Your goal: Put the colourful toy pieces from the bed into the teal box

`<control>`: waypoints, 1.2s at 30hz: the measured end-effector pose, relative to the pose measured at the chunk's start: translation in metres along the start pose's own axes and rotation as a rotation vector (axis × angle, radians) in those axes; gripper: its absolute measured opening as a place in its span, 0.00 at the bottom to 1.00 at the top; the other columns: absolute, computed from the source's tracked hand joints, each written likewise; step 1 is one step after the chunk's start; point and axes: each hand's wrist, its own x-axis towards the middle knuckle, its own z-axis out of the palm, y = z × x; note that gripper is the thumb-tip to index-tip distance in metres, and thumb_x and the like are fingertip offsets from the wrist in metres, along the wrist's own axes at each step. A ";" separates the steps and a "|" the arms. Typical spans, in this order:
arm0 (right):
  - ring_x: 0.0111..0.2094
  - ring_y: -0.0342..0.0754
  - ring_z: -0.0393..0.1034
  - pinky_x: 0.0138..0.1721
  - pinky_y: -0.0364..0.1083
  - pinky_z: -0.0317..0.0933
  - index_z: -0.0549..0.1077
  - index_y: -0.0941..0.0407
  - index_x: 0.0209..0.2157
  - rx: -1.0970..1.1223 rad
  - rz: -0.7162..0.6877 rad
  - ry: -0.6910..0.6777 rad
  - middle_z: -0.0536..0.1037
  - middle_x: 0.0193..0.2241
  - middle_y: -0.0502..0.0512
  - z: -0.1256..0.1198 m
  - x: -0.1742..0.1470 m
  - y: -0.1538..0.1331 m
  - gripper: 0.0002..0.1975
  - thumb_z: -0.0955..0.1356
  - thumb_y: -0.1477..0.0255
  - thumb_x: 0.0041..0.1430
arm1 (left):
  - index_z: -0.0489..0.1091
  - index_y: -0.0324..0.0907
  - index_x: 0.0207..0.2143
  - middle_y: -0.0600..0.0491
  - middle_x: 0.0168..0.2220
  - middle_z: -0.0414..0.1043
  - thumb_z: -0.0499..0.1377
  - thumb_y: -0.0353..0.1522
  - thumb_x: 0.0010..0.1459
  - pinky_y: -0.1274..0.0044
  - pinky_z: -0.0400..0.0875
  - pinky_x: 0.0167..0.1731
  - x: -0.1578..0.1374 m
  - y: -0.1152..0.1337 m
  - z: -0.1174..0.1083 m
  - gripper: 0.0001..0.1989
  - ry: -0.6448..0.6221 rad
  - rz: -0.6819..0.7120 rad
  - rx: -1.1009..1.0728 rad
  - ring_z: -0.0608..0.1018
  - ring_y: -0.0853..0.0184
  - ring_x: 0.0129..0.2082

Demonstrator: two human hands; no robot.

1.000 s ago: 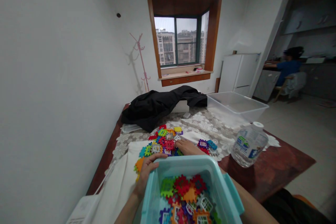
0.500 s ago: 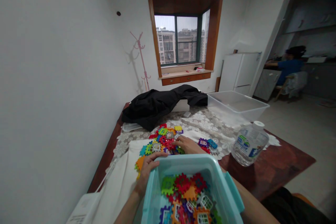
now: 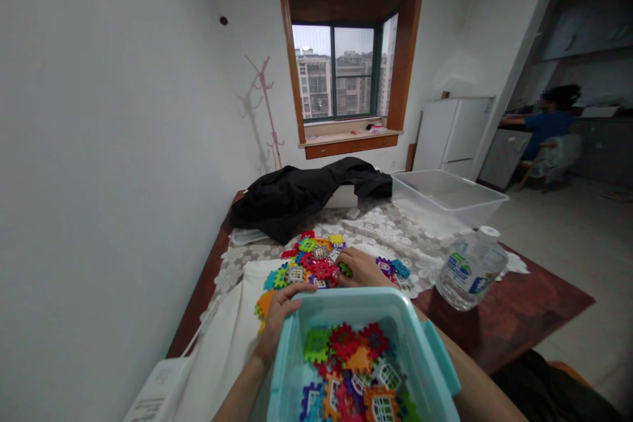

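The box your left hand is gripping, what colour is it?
Light turquoise box, half full of mixed-colour toy pieces; the head view shows it best.

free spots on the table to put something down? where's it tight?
Free: lace cloth between the black jacket, clear tub and block pile; bare wood right of the water bottle.
Tight: the pile, where the right hand rests, and the teal bin gripped at its rim by the left hand.

L hand (image 3: 277, 316) on teal bin (image 3: 297, 336), R hand (image 3: 363, 268) in blocks (image 3: 311, 260)
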 end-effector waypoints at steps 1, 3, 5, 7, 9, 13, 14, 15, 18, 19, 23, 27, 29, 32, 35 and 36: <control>0.40 0.53 0.71 0.43 0.49 0.64 0.73 0.53 0.38 -0.009 0.014 0.022 0.77 0.40 0.56 0.000 0.000 0.001 0.06 0.69 0.74 0.58 | 0.84 0.43 0.43 0.49 0.41 0.83 0.62 0.41 0.53 0.68 0.74 0.41 0.000 0.000 0.000 0.19 -0.001 -0.001 0.002 0.79 0.55 0.40; 0.39 0.53 0.71 0.41 0.48 0.63 0.72 0.53 0.38 -0.016 0.032 0.053 0.77 0.39 0.57 0.000 0.000 0.005 0.05 0.69 0.74 0.58 | 0.84 0.42 0.43 0.48 0.39 0.83 0.62 0.41 0.52 0.67 0.75 0.41 0.001 0.000 0.000 0.20 -0.003 0.001 0.010 0.80 0.54 0.39; 0.38 0.52 0.70 0.41 0.48 0.62 0.72 0.53 0.38 0.009 0.048 0.086 0.76 0.38 0.56 -0.001 0.000 0.008 0.04 0.68 0.74 0.59 | 0.84 0.42 0.42 0.48 0.37 0.83 0.62 0.41 0.52 0.67 0.76 0.42 0.001 0.001 0.000 0.19 -0.006 0.008 0.008 0.80 0.53 0.39; 0.38 0.51 0.71 0.41 0.48 0.62 0.72 0.53 0.39 0.076 0.077 0.141 0.76 0.37 0.54 -0.003 0.000 0.010 0.04 0.67 0.74 0.60 | 0.84 0.42 0.42 0.49 0.37 0.82 0.62 0.41 0.52 0.67 0.75 0.42 0.001 0.001 0.000 0.19 -0.007 0.014 -0.004 0.80 0.53 0.40; 0.37 0.51 0.71 0.42 0.48 0.62 0.72 0.53 0.38 0.157 0.113 0.199 0.75 0.36 0.53 -0.007 0.001 0.010 0.03 0.67 0.72 0.62 | 0.84 0.42 0.42 0.49 0.38 0.82 0.62 0.41 0.52 0.68 0.75 0.42 0.001 0.001 0.000 0.19 -0.001 0.016 -0.006 0.79 0.54 0.41; 0.36 0.51 0.70 0.41 0.49 0.62 0.73 0.54 0.36 0.287 0.213 0.352 0.76 0.34 0.52 -0.014 0.003 0.011 0.05 0.69 0.67 0.62 | 0.83 0.42 0.42 0.49 0.38 0.82 0.62 0.41 0.52 0.69 0.73 0.40 0.002 -0.002 -0.001 0.20 -0.017 0.005 -0.002 0.78 0.56 0.39; 0.36 0.51 0.70 0.42 0.49 0.62 0.74 0.54 0.36 0.325 0.244 0.397 0.77 0.34 0.52 -0.015 0.004 0.011 0.05 0.70 0.67 0.61 | 0.83 0.42 0.43 0.49 0.38 0.81 0.62 0.41 0.52 0.70 0.73 0.39 0.002 -0.002 -0.001 0.20 -0.027 0.002 -0.018 0.78 0.57 0.38; 0.36 0.51 0.71 0.42 0.49 0.62 0.74 0.53 0.35 0.368 0.276 0.439 0.77 0.33 0.52 -0.017 0.005 0.012 0.06 0.71 0.66 0.60 | 0.84 0.42 0.43 0.49 0.37 0.81 0.63 0.41 0.52 0.71 0.72 0.39 0.002 -0.002 0.000 0.20 -0.031 0.000 -0.036 0.78 0.58 0.37; 0.34 0.50 0.69 0.38 0.48 0.62 0.75 0.53 0.33 0.562 0.374 0.552 0.76 0.31 0.50 -0.025 0.007 0.013 0.08 0.73 0.64 0.58 | 0.84 0.42 0.41 0.50 0.37 0.81 0.64 0.41 0.50 0.73 0.70 0.36 0.002 0.001 0.001 0.19 -0.033 -0.002 -0.080 0.77 0.60 0.36; 0.32 0.49 0.68 0.36 0.47 0.61 0.75 0.53 0.33 0.663 0.401 0.587 0.75 0.30 0.50 -0.028 0.007 0.012 0.09 0.73 0.63 0.57 | 0.84 0.42 0.41 0.50 0.37 0.81 0.64 0.41 0.50 0.74 0.71 0.36 0.001 0.002 0.001 0.19 -0.031 -0.003 -0.080 0.77 0.59 0.36; 0.28 0.45 0.64 0.30 0.44 0.58 0.74 0.52 0.34 1.215 0.408 0.669 0.72 0.31 0.48 -0.048 0.010 0.002 0.11 0.75 0.62 0.57 | 0.84 0.42 0.42 0.48 0.43 0.82 0.64 0.41 0.51 0.71 0.73 0.40 -0.001 0.002 0.001 0.19 0.003 0.011 -0.043 0.79 0.55 0.43; 0.28 0.43 0.65 0.30 0.43 0.59 0.74 0.52 0.34 1.534 0.246 0.556 0.72 0.33 0.48 -0.077 0.010 -0.014 0.12 0.77 0.63 0.56 | 0.84 0.42 0.43 0.47 0.47 0.82 0.63 0.41 0.53 0.69 0.75 0.44 -0.002 -0.003 0.000 0.19 0.023 0.026 -0.031 0.79 0.51 0.48; 0.28 0.44 0.65 0.29 0.43 0.59 0.75 0.52 0.35 1.553 0.150 0.386 0.72 0.33 0.48 -0.092 0.008 -0.022 0.12 0.77 0.62 0.56 | 0.84 0.42 0.44 0.47 0.48 0.82 0.63 0.40 0.54 0.69 0.75 0.45 -0.003 -0.005 -0.001 0.19 0.015 0.023 -0.029 0.79 0.52 0.48; 0.28 0.45 0.66 0.29 0.45 0.60 0.76 0.52 0.35 1.414 0.013 0.065 0.73 0.32 0.49 -0.113 0.004 -0.040 0.14 0.77 0.58 0.58 | 0.83 0.42 0.44 0.47 0.49 0.82 0.63 0.41 0.55 0.69 0.74 0.47 -0.003 -0.007 -0.002 0.19 0.009 0.021 -0.016 0.79 0.53 0.48; 0.37 0.51 0.73 0.41 0.49 0.67 0.80 0.53 0.40 1.088 -0.088 -0.299 0.78 0.37 0.54 -0.133 0.002 -0.070 0.19 0.77 0.52 0.60 | 0.83 0.42 0.45 0.47 0.51 0.81 0.62 0.40 0.55 0.68 0.72 0.51 -0.003 -0.005 -0.001 0.18 0.006 0.035 -0.003 0.77 0.53 0.51; 0.43 0.54 0.74 0.47 0.52 0.68 0.81 0.52 0.44 0.986 -0.112 -0.425 0.80 0.41 0.56 -0.138 0.002 -0.081 0.21 0.76 0.50 0.61 | 0.84 0.42 0.44 0.47 0.50 0.81 0.62 0.40 0.55 0.67 0.71 0.52 -0.003 -0.003 0.000 0.18 0.005 0.043 0.007 0.77 0.52 0.52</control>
